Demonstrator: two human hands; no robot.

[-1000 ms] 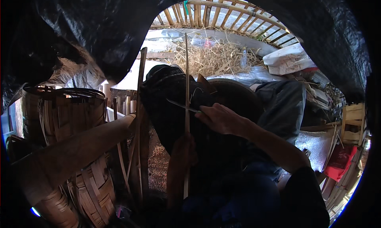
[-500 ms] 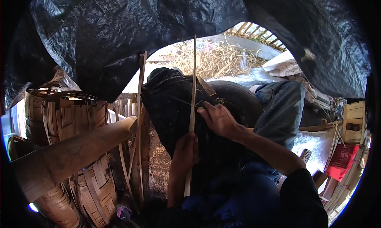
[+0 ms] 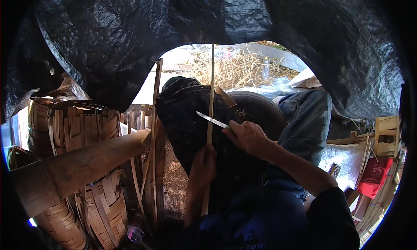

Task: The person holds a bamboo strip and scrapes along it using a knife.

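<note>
My left hand [image 3: 203, 165] grips a long thin bamboo strip [image 3: 211, 93] that stands almost upright in front of me. My right hand [image 3: 248, 137] holds a knife [image 3: 211, 119] whose blade points left and lies across the strip just above my left hand. A dark cloth [image 3: 186, 115] covers my raised knee behind the strip. My legs in blue trousers [image 3: 304, 124] stretch to the right.
A thick bamboo pole [image 3: 82, 163] lies across the left. Woven bamboo baskets [image 3: 78, 128] stand behind and under it. Another upright strip [image 3: 154, 119] leans at centre left. A black plastic sheet [image 3: 173, 32] hangs overhead. Straw [image 3: 230, 69] lies beyond; wooden crate [image 3: 386, 135] at the right.
The view has tilted down, so more black sheet fills the top. My hands with strip and knife sit lower in view; the blade stays across the strip.
</note>
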